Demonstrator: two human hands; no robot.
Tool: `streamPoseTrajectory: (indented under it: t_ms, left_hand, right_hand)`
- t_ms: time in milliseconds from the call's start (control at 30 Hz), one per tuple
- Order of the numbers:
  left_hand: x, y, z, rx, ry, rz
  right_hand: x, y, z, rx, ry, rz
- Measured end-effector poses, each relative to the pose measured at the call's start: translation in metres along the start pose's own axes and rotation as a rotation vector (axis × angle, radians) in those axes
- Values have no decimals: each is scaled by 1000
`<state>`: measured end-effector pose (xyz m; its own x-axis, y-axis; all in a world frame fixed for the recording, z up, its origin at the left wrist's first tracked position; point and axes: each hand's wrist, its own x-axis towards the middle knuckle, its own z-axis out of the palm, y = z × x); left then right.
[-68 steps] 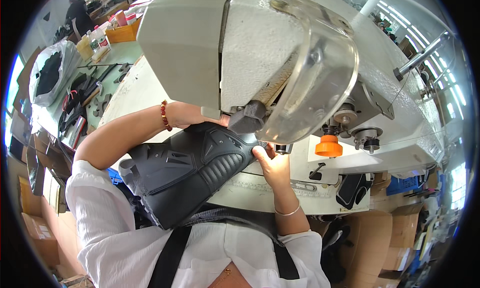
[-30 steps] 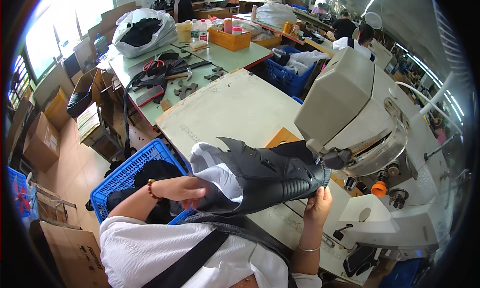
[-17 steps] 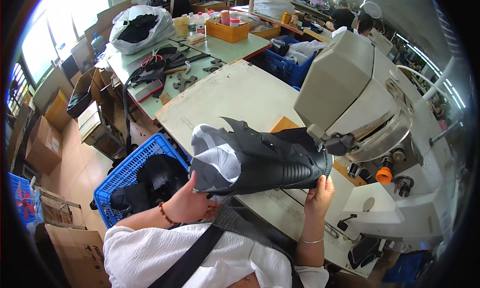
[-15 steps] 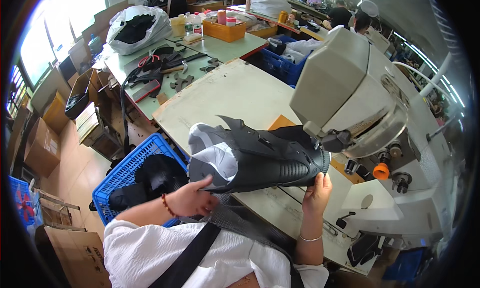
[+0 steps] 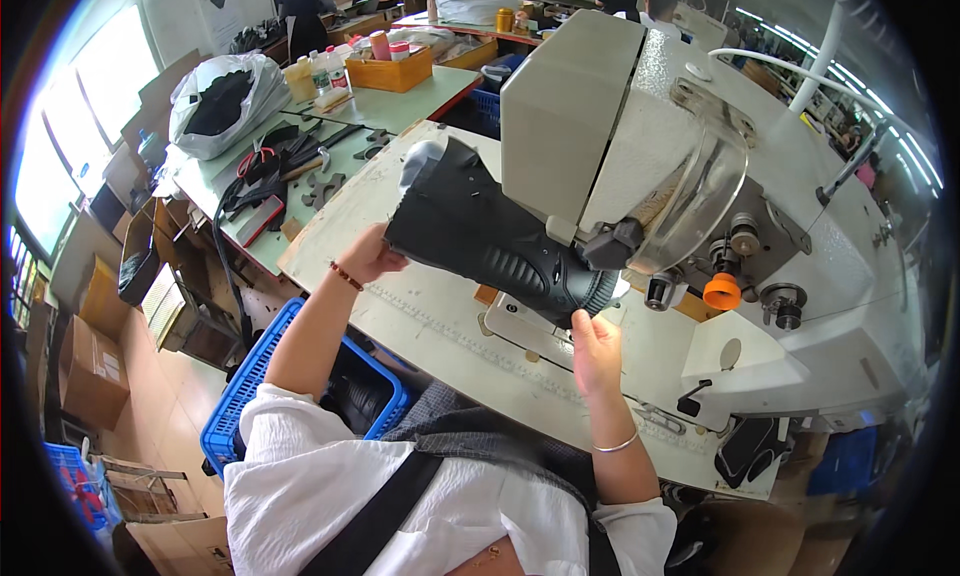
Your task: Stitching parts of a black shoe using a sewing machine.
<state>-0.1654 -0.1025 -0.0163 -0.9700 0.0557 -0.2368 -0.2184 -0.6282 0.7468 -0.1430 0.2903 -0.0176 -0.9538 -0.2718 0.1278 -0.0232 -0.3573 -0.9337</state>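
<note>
A black boot (image 5: 490, 231) with ribbed panels lies slantwise over the white machine table, its shaft pointing far left. Part of a pale grey lining (image 5: 420, 159) shows at the shaft's open end. My left hand (image 5: 372, 254) is closed on the near edge of the shaft. At the toe, my right hand (image 5: 597, 351) pinches the ridged rim between thumb and fingers. The toe sits beneath the head of a large white sewing machine (image 5: 570, 126); the machine's black part hides where any needle meets the boot.
A blue basket (image 5: 255, 376) with black pieces stands left of my lap. Beyond the white machine table (image 5: 340, 226), a green table (image 5: 430, 101) bears scissors (image 5: 255, 161), a hammer, metal dies, bottles and a plastic bag (image 5: 225, 106). An orange knob (image 5: 722, 292) juts from the machine.
The boot has turned, its shaft swinging away from me and its opening now mostly hidden. My left hand has gone from below the shaft to gripping its edge. My right hand stays at the toe.
</note>
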Motion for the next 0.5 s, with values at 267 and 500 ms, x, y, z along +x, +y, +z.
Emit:
streamPoseTrajectory:
  t_ms: [267, 500]
  left_hand:
    - [-126, -2, 162, 1294, 548, 1545]
    - [-84, -42, 239, 2125, -404, 1414]
  right_hand:
    - [0, -7, -6, 120, -43, 9]
    - [12, -14, 7, 81, -156, -16]
